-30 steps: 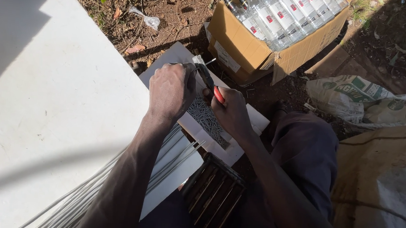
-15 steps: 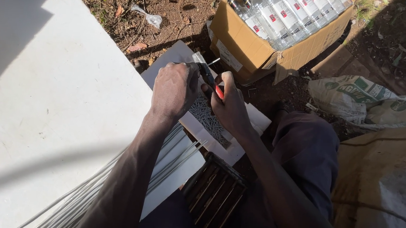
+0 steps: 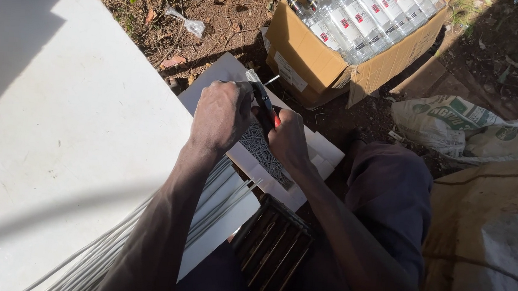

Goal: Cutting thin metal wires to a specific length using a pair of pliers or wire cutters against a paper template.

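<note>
My left hand [image 3: 222, 114] is closed around a bundle of thin grey rods [image 3: 219, 191] that run back under my forearm. My right hand [image 3: 287, 138] grips red-handled pliers [image 3: 263, 100], whose jaws sit at the rod tips just past my left fist. Below both hands lies a shallow white box [image 3: 270, 164] filled with several short cut metal pieces. A short rod tip [image 3: 271, 79] sticks out beyond the pliers.
A big white board [image 3: 59, 137] fills the left. A cardboard box [image 3: 325, 65] of clear bottles stands ahead on bare dirt. A dark slatted wooden tray [image 3: 273, 250] lies near my lap. Printed sacks [image 3: 455, 123] and a brown sack [image 3: 483, 240] lie to the right.
Both hands stay at the rod tips. The pliers have shifted slightly at the ends of the bundle; little else differs.
</note>
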